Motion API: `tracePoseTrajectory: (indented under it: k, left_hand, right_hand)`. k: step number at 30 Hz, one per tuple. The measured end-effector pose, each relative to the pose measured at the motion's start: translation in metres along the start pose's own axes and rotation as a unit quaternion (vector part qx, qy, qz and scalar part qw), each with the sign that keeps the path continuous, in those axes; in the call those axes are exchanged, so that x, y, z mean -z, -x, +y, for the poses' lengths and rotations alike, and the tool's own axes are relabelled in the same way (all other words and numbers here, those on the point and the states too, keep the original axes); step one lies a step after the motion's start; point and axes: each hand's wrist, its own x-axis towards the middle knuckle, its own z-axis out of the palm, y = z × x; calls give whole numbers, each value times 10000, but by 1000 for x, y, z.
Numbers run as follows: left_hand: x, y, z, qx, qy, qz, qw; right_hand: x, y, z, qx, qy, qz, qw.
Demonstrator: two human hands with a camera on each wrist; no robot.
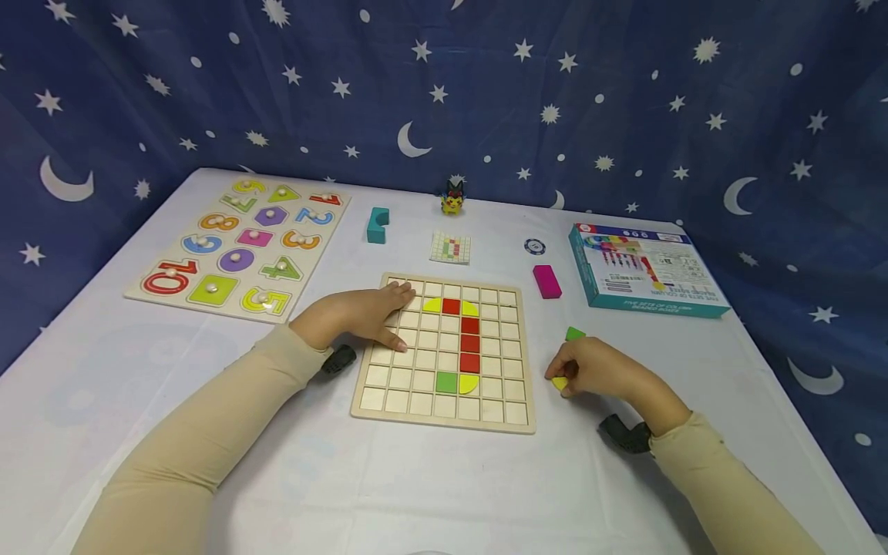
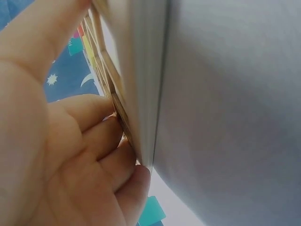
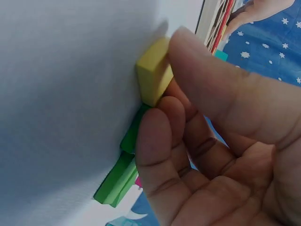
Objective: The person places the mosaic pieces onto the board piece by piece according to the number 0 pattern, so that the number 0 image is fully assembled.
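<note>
A wooden grid board [image 1: 388, 401] lies in the middle of the white table, holding red, yellow and green tiles [image 1: 469, 343]. My left hand [image 1: 378, 312] lies flat on the board's left side, fingers straight; the left wrist view shows the fingers [image 2: 101, 141] against the board edge [image 2: 117, 101]. Right of the board, my right hand [image 1: 590, 370] pinches a yellow tile [image 3: 151, 75] between thumb and fingers, at the table surface. Green tiles [image 3: 123, 172] lie just beyond it, one showing in the head view as a green tile [image 1: 574, 334].
A number puzzle board [image 1: 243, 247] sits at the far left. A teal block [image 1: 378, 225], a small pattern card [image 1: 451, 248], a toy figure [image 1: 452, 199], a round chip [image 1: 534, 247], a magenta block [image 1: 546, 281] and a teal box [image 1: 641, 270] lie behind the grid board.
</note>
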Motion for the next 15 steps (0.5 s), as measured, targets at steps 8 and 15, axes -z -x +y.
tracePoseTrajectory:
  k: [8,15]
  left_hand:
    - [0,0,0,-22,61,-21,10000]
    - [0,-1,-1,-2,43,-24,10000]
  right_hand:
    - [-6,1,-3,-43,-61,184,9998]
    - [-9,2,-5,-19,-184,362,9992]
